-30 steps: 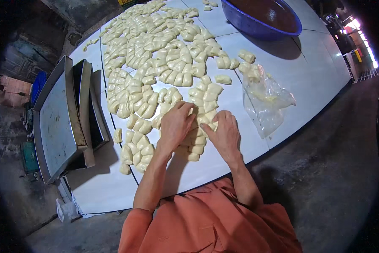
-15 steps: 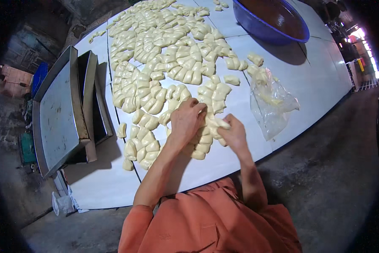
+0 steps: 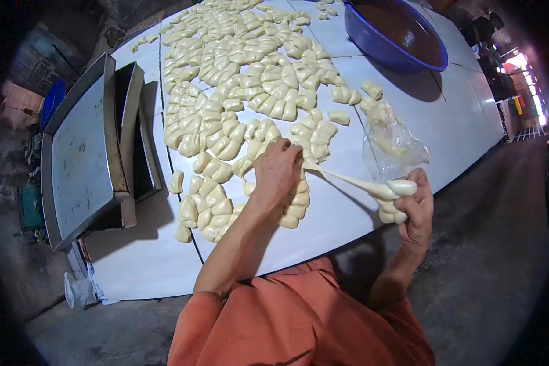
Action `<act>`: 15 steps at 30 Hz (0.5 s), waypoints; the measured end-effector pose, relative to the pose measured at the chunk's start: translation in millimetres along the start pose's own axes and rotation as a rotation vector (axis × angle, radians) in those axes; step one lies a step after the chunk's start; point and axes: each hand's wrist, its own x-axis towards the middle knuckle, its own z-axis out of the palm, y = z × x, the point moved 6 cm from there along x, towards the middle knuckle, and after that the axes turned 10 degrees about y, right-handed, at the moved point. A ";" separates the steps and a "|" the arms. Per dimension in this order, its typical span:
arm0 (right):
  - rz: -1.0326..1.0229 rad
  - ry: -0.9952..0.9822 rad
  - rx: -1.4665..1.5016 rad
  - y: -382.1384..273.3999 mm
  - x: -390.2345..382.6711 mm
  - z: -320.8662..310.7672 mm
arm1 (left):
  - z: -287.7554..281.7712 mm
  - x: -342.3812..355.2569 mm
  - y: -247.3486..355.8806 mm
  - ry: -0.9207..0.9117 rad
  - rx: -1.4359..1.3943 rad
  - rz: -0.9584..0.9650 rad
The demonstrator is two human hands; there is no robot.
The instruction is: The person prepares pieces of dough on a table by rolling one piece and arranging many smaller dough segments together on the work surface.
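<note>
My right hand (image 3: 418, 213) grips a small clump of pale dough pieces (image 3: 401, 188) out past the near right edge of the table. From this clump a thin stretched strand of dough (image 3: 341, 177) runs left to my left hand (image 3: 277, 172). The left fingers are curled down on the dough at the strand's other end; the fingertips are partly hidden. Many soft, glossy dough pieces (image 3: 273, 91) lie joined in patches ahead of and around my left hand. Part of one patch (image 3: 295, 204) shows just under its wrist.
The white table (image 3: 353, 244) has dark seams. A clear plastic bag (image 3: 391, 143) lies right of the dough. A purple basin (image 3: 378, 46) of brownish contents stands at the far right. Several metal trays (image 3: 82, 161) lean at the left edge.
My right hand has pulled away to the right with a clump of dough, stretching a strand between the hands. My left hand has stayed nearly in place.
</note>
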 end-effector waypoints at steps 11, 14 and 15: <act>-0.062 -0.137 0.074 -36.8 -29.9 44.8 | 1.8 -70.5 88.6 -0.408 -1.608 -0.836; -0.087 -0.128 0.106 -38.9 -36.6 39.8 | -8.8 -72.4 122.5 -0.379 -1.806 -0.766; -0.131 -0.139 0.130 -42.5 -38.8 38.0 | -21.4 -71.5 142.4 -0.479 -1.878 -0.601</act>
